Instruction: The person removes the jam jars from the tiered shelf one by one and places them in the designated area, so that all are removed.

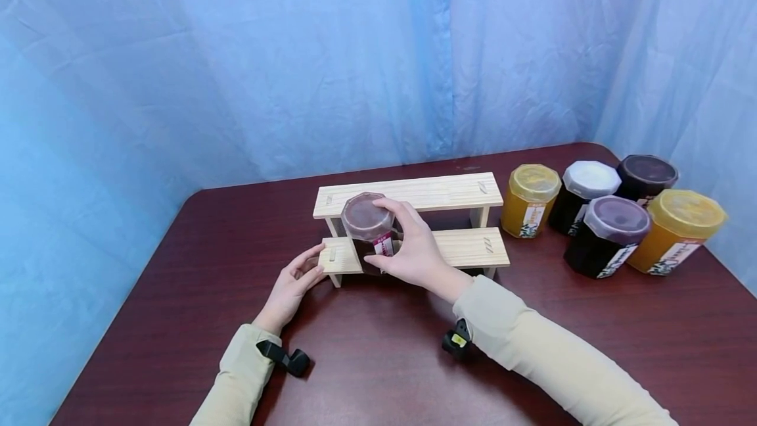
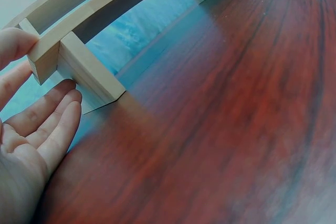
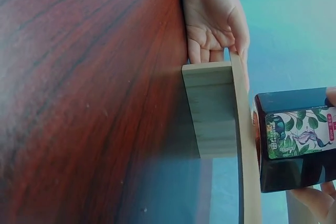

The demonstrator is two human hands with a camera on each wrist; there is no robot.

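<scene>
A two-tier wooden rack (image 1: 470, 250) stands on the dark red table. My right hand (image 1: 416, 252) grips a dark jar (image 1: 368, 223) with a brownish lid, thumb on one side and fingers on the other. The jar is over the left part of the lower tier, its base close to the board (image 3: 248, 145); whether it bears fully on it I cannot tell. My left hand (image 1: 292, 284) holds the left end of the lower tier between thumb and index finger, the other fingers (image 2: 65, 111) extended below, near the rack's leg (image 2: 92, 72).
Right of the rack stand several lidded jars: a yellow one (image 1: 530, 206), a dark one with a white lid (image 1: 585, 192), one with a purple lid (image 1: 609, 235), a larger yellow one (image 1: 677, 229) and a dark-lidded one (image 1: 647, 173). Blue curtains (image 1: 331, 71) hang behind the table (image 1: 378, 354).
</scene>
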